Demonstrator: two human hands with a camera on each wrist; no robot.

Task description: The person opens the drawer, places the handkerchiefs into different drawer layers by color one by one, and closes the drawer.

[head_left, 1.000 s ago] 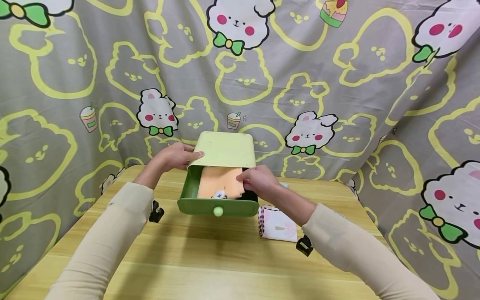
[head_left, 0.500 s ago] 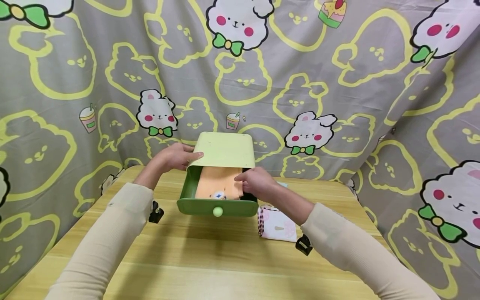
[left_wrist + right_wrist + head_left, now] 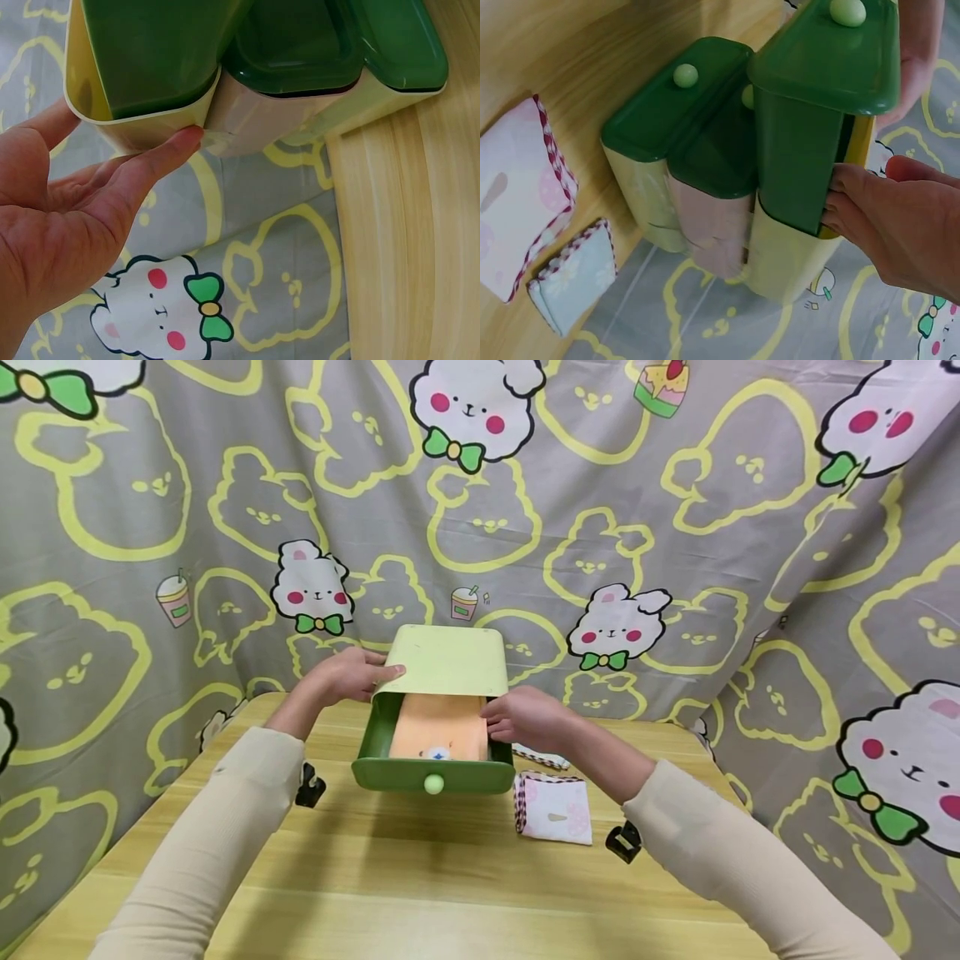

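A small cabinet with a pale yellow top [image 3: 446,660] stands near the back of the table. Its green top drawer [image 3: 468,778] is pulled out, and a folded orange cloth [image 3: 438,727] with a printed animal face lies inside. My left hand [image 3: 345,677] rests against the cabinet's left side, thumb over the top edge. The left wrist view shows that hand's fingers [image 3: 165,150] nearly straight along the side wall. My right hand [image 3: 532,717] is at the drawer's right wall, its fingertips reaching inside beside the cloth. Two closed green drawers [image 3: 682,112] sit below the pulled-out one.
Right of the cabinet lies a folded white-and-pink cloth [image 3: 558,810] with a checked edge. A smaller pale blue folded cloth [image 3: 577,274] is near it, partly hidden by my right arm in the head view. A patterned curtain [image 3: 480,527] hangs behind the table.
The orange cloth has flattened and settled in the drawer. My right hand has shifted from the cloth's right edge toward the drawer's right wall. My left hand keeps its place.
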